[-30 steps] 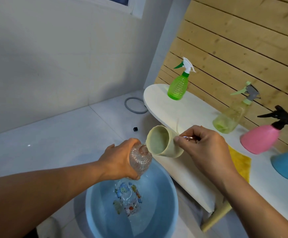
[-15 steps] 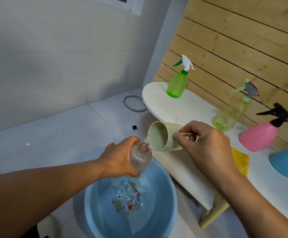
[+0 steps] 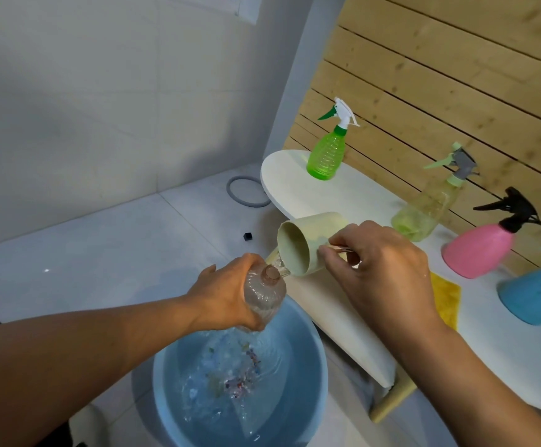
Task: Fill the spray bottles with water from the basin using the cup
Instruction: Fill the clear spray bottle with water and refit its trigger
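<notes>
Since the earlier frames the cup (image 3: 308, 245) had tipped further, its mouth dropping toward the neck of the clear bottle (image 3: 264, 293), and water now ran from its rim onto that opening, some spilling past and rippling the surface below. Lowest in the frame sat the blue basin (image 3: 311, 353) on the floor, catching the overflow. Along the right side ran the white tabletop (image 3: 504, 350), carrying the blue bottle (image 3: 537, 298), the pink bottle (image 3: 479, 253), a pale yellow-green bottle (image 3: 424, 214) and the green bottle (image 3: 327, 153) toward the upper middle, with a yellow cloth (image 3: 445, 300) lying near its front edge. At centre the left hand (image 3: 224, 298) had its grip wrapped around the clear bottle, holding it above the basin; the right hand (image 3: 382, 266) had its grip closed on the cup's handle. Judging by this, the pour was underway, and much water seemed to miss the narrow neck, so steadier aim looked needed.
</notes>
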Action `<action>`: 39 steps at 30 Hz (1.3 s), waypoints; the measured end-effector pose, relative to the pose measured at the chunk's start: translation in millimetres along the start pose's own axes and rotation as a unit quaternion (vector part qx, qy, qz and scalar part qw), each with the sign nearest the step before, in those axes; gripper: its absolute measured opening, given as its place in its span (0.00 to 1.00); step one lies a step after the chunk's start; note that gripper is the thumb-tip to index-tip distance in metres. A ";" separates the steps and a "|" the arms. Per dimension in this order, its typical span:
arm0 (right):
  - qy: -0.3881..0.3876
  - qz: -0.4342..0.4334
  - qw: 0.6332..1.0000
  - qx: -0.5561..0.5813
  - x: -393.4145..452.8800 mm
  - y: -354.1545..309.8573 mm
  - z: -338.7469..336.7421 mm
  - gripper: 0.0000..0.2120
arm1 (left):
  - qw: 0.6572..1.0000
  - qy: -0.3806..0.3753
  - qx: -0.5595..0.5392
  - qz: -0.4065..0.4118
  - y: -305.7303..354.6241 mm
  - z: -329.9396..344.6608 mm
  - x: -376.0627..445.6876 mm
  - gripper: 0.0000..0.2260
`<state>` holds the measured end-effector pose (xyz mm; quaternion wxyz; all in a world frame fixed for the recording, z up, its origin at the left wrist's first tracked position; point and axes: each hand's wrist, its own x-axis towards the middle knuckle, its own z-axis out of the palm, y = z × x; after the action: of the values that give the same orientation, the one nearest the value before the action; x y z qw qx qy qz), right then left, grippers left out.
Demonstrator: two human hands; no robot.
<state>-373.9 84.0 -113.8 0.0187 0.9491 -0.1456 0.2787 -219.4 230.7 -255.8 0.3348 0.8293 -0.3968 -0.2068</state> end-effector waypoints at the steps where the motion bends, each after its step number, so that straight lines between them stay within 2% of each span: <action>1: 0.003 -0.012 1.000 -0.006 -0.5 0.2 0.3 0.07 | 1.000 -0.003 -0.002 0.000 1.0 0.1 0.3 0.45; 8: 0.066 -0.132 0.986 -0.082 -7.9 -6.4 0.2 0.11 | 1.000 -0.007 -0.016 0.001 0.1 4.4 6.6 0.45; 11: 0.074 -0.187 0.972 -0.119 -10.6 -7.7 1.3 0.09 | 0.999 -0.003 -0.033 -0.006 -1.4 7.3 9.2 0.45; 16: 0.067 -0.214 0.963 -0.152 -13.1 -6.6 1.9 0.08 | 0.998 0.002 -0.064 -0.005 -3.8 9.3 12.9 0.44; 18: 0.066 -0.185 0.972 -0.127 -13.5 -6.6 3.2 0.07 | 0.997 0.001 -0.081 -0.007 -4.5 8.7 12.3 0.43; 22: 0.038 -0.020 0.998 -0.046 -12.3 -6.2 9.5 0.09 | 0.994 -0.006 -0.107 -0.008 -6.6 5.0 10.2 0.42; 27: -0.058 0.124 0.990 0.020 -9.9 -1.4 28.1 0.11 | 0.993 -0.003 -0.116 0.001 -14.7 0.6 6.1 0.42; 39: -0.167 0.257 0.945 0.118 -0.7 10.9 112.7 0.15 | 0.991 0.023 -0.127 -0.019 -39.8 -9.0 1.9 0.44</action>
<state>-318.7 60.6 -209.8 -0.1902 0.9080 -0.3513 0.1263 -192.1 251.0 -278.3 0.4423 0.7920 -0.3435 -0.2432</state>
